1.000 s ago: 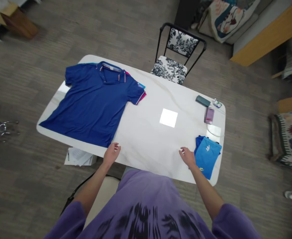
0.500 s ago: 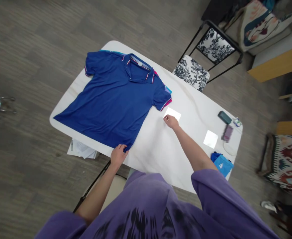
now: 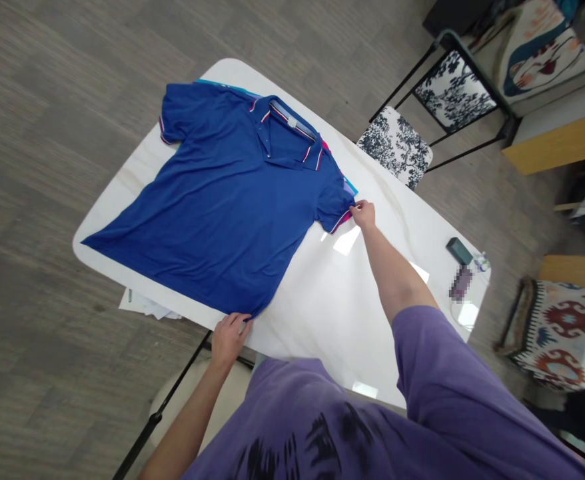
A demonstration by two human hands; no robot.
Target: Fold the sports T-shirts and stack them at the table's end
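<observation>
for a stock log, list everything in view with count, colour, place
Rounded table: 1, white, centre
Cloth polo shirt: 1, blue, on table
Cloth edges: several, pink and light blue, beneath shirt
Patterned chair: 1, black/white, beyond table
Oblong case: 1, dark green, table's right
Pixelated object: 1, purple, beside case
Loose papers: several, white, below table
Patterned textile: 1, multicoloured, far right
Worn top: 1, purple, on person
Left hand: 1, bare, at hem
Right hand: 1, bare, at sleeve

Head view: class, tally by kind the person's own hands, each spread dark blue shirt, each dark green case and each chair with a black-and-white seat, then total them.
Left hand and right hand: 2
Dark blue shirt: 1
Dark green case: 1
Black-and-white chair: 1
Total: 5
</observation>
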